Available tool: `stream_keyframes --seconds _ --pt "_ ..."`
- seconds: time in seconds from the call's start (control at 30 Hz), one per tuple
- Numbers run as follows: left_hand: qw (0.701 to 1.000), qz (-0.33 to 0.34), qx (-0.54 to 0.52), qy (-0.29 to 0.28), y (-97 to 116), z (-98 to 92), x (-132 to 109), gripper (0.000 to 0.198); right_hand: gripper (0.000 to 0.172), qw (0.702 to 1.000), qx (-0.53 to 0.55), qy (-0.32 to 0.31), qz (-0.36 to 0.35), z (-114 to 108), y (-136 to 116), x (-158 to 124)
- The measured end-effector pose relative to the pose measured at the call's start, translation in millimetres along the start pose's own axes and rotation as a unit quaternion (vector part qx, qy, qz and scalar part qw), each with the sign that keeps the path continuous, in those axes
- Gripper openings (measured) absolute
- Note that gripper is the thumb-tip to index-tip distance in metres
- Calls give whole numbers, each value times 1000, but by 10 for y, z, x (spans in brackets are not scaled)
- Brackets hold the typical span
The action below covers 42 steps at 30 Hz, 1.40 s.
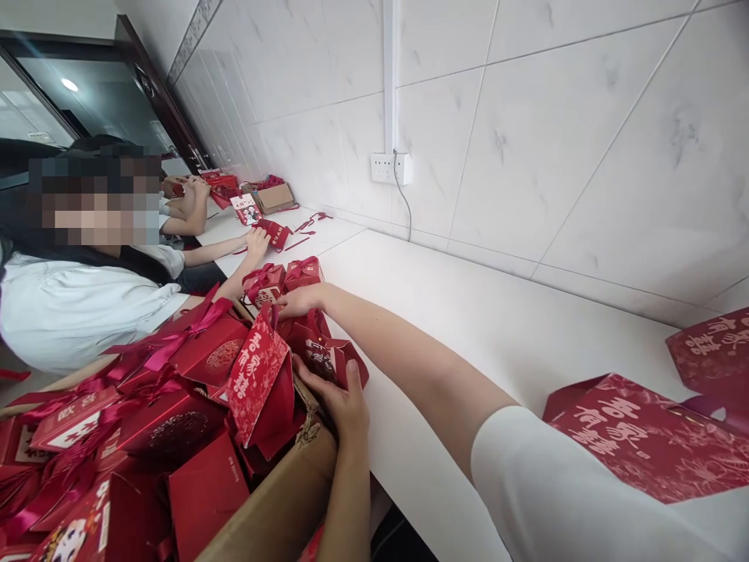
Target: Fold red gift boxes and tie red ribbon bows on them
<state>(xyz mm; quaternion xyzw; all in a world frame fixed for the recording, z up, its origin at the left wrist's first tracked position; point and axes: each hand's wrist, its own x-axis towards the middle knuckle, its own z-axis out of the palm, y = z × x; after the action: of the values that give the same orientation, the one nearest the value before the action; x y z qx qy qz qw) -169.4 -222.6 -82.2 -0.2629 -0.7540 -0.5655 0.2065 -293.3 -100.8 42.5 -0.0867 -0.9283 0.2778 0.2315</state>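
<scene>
My left hand (336,398) comes up from below beside the cardboard carton. Its thumb and fingers cup a small dark red gift box (321,355) with a printed picture, tilted at the carton's edge. Over the top of that box reaches my right hand (303,300); its fingers are bent together beside the strap, and what they grip is partly hidden. Just left of my hands, a red gift box with white lettering (257,378) leans on top of the pile. The carton (275,507) is heaped with red gift boxes and magenta ribbons.
Two ribboned red boxes (304,271) stand on the white table (433,312) beyond my right hand. Larger red boxes (644,437) lie at the right. A co-worker's hand (257,243) holds a red box (275,234). Farther back is a small cardboard box (275,198). A socket (391,168) is on the wall.
</scene>
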Motion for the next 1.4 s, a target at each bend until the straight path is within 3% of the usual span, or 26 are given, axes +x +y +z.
stream_keyframes --seconds 0.1,0.2,0.3,0.4,0.5,0.63,0.8,0.9,0.97,1.03,1.17,1.23,1.27,1.3,1.37,1.4 --pt "1000 19 -1 -20 19 -31 -32 90 45 985 24 -157 -63 37 181 -131" --pt "995 87 8 -42 158 -96 -104 99 53 971 9 -234 -54 -113 375 -336" --pt "982 160 -15 -103 292 -197 -226 91 59 958 -32 -285 2 -397 520 -680" --pt "959 185 -99 -189 274 -316 -349 69 59 961 -62 -261 67 -729 590 -1207" --pt "944 181 -124 -248 111 -390 -390 51 61 958 -75 -220 166 -1019 616 -1791" --pt "957 135 -46 -253 -78 -307 -306 38 68 946 -79 -166 268 -1267 656 -2357" --pt "955 39 -94 -278 31 -110 -236 38 69 955 -71 -73 279 -1499 583 -2744" --pt "962 76 -201 -171 239 -137 -268 46 67 957 -124 6 263 -1757 352 -3025" --pt "958 117 -247 -86 416 -207 -275 51 58 961 -163 24 222 -1985 151 -3260" --pt "955 144 -258 -35 630 -286 -243 49 51 961 -190 44 194 -2223 -39 -3514" --pt "929 180 -317 58 1190 -398 -123 34 45 946 -209 75 237 -2623 -262 -3998" --pt "906 234 -352 24 1527 -405 -91 28 40 939 -209 105 252 -2765 -259 -4202" --pt "898 258 -354 -34 1706 -388 -88 25 39 936 -210 118 257 -2821 -226 -4290" --pt "884 294 -346 -114 1888 -357 -90 24 38 931 -214 130 264 -2867 -173 -4365" --pt "826 369 -324 -276 2247 -245 -102 22 38 919 -229 134 292 -2927 -19 -4472" --pt "804 379 -295 -351 2411 -166 -108 22 40 911 -237 123 314 -2941 73 -4501"
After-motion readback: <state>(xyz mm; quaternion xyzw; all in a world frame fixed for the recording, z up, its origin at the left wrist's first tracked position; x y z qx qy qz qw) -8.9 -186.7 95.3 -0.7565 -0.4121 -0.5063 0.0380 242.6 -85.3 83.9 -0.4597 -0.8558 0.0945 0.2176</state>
